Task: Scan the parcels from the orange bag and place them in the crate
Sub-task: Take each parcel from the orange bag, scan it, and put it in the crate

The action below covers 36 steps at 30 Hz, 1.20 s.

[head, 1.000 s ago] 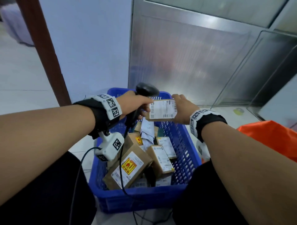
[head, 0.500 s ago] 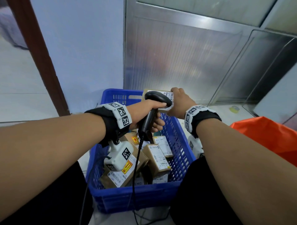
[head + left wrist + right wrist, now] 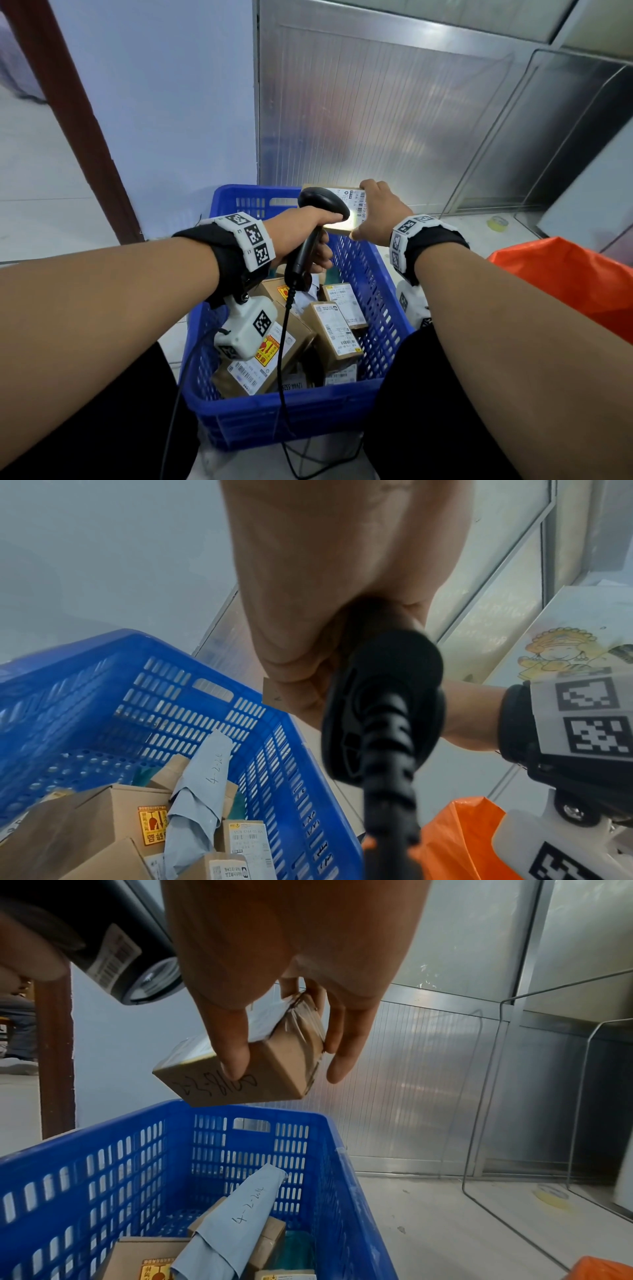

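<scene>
My right hand [image 3: 378,212] pinches a small cardboard parcel [image 3: 246,1077] from above, thumb on one side and fingers on the other, over the far end of the blue crate [image 3: 281,418]. The parcel's white label [image 3: 354,205] faces up and is lit by the scanner. My left hand [image 3: 305,233] grips a black corded barcode scanner [image 3: 320,212] by its handle, its head [image 3: 137,969] close to the parcel's left. Several labelled cardboard parcels [image 3: 332,329] and a blue-grey mailer [image 3: 236,1223] lie in the crate. The orange bag [image 3: 568,284] sits at the right.
The scanner's black cable [image 3: 284,394] hangs into the crate and over its near wall to the floor. A ribbed metal panel [image 3: 394,120] and a wire frame [image 3: 486,1096] stand behind the crate. A tape roll [image 3: 497,222] lies on the floor. A brown post [image 3: 78,130] rises at left.
The right hand has carried the parcel forward to the far end of the crate, label turned up. The left hand has brought the scanner up beside it, and its light now falls on the label.
</scene>
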### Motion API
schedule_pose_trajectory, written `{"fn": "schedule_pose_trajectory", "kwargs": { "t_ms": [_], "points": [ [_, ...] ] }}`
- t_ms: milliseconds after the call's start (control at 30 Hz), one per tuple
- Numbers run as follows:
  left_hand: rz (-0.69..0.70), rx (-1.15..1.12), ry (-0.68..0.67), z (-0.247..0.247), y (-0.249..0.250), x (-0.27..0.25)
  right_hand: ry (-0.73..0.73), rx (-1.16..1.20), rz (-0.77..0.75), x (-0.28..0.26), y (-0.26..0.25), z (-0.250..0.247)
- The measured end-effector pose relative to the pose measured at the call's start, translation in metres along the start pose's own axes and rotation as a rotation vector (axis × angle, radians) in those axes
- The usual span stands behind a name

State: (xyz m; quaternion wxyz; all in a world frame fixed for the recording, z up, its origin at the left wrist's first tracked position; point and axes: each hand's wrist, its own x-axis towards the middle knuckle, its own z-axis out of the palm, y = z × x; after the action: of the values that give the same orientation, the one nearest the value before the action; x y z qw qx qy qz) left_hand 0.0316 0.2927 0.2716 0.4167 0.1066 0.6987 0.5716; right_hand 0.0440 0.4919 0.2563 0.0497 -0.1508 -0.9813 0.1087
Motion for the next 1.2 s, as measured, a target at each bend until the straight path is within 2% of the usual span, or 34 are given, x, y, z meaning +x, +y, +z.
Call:
{"fn": "schedule_pose_trajectory", "kwargs": {
  "t_ms": [233, 733, 1200],
  "points": [
    [0.023, 0.024, 0.017, -0.004, -0.001, 0.001, -0.032, -0.013, 0.020, 0.003, 0.000, 0.004],
    [0.034, 0.006, -0.093, -0.009, -0.001, -0.002, -0.038, -0.069, 0.234, 0.005, 0.014, 0.007],
    [0.031, 0.002, -0.123, -0.011, 0.001, -0.006, -0.061, -0.091, 0.280, 0.007, 0.018, 0.011]
  ]
}}
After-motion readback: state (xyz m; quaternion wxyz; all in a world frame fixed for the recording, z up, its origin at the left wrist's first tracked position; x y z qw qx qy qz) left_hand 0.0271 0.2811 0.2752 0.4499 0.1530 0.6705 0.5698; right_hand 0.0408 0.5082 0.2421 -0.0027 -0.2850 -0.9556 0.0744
